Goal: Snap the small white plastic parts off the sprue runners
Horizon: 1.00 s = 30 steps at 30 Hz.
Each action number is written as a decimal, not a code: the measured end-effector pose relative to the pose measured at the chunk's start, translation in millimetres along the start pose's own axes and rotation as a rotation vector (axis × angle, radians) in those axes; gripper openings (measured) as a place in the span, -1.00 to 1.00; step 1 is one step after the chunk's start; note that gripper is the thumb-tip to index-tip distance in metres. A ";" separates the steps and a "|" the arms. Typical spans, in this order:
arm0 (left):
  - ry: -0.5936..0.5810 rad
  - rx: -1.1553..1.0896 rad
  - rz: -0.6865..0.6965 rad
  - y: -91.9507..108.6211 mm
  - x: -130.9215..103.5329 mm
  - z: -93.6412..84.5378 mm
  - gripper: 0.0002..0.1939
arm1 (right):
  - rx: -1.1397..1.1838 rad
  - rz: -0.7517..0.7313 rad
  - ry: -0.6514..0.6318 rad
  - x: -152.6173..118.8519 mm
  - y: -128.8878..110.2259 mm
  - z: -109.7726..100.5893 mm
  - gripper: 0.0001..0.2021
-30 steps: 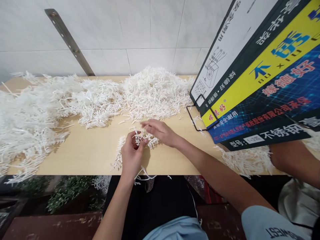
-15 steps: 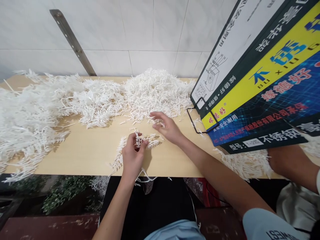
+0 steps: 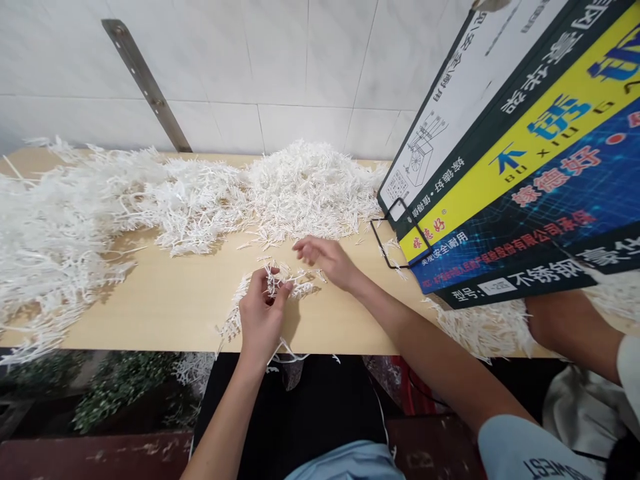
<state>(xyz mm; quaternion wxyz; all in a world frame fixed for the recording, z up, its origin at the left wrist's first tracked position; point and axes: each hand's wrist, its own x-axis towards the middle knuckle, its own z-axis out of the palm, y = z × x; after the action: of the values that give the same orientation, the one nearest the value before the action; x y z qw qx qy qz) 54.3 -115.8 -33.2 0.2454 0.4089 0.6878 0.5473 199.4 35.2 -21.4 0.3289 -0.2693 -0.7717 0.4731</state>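
Observation:
My left hand is closed on a clump of white branched plastic pieces near the front of the wooden table. To its right, my right hand hovers over the tabletop with its fingers bent and apart, and nothing shows between them. More white pieces lie beside and under my left hand. Behind both hands rises a heap of small white pieces.
A large pile of longer white strands covers the left side. At the right, a printed box leans over the table with a black wire frame at its corner. Another person's arm shows behind it.
My right hand has lowered slightly toward the table. My left hand keeps hold of the white clump. The view has shifted a little.

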 end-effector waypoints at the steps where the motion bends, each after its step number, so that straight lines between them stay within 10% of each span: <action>1: 0.012 -0.014 0.002 0.0 0.6 0.7 -0.64 | -0.034 -0.036 -0.129 -0.8 -2.0 1.5 -0.67; 4: -0.007 -0.034 0.000 0.4 1.6 2.2 -0.63 | -0.080 -0.034 -0.209 0.9 4.8 2.3 -0.72; 9: -0.028 0.003 -0.038 0.5 -1.8 0.0 -0.64 | 0.075 0.151 0.445 11.9 25.2 -8.0 -0.54; 17: 0.081 -0.172 -0.036 5.9 3.0 3.4 -0.57 | -0.273 -0.211 0.116 -2.8 -7.0 -0.8 -0.61; 24: 0.084 -0.347 -0.050 7.0 3.8 4.1 -0.55 | 0.032 0.046 -0.249 -12.4 -16.1 20.2 -0.61; 30: -0.031 -0.043 -0.036 5.9 5.5 0.3 -0.54 | 0.213 0.222 -0.121 -2.9 -0.2 17.3 -0.65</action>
<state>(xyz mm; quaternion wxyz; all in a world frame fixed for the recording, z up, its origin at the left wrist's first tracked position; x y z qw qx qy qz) 53.3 -110.7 -27.0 0.2743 0.3995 0.6793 0.5510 188.1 23.4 -27.8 0.2543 -0.2876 -0.7010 0.6010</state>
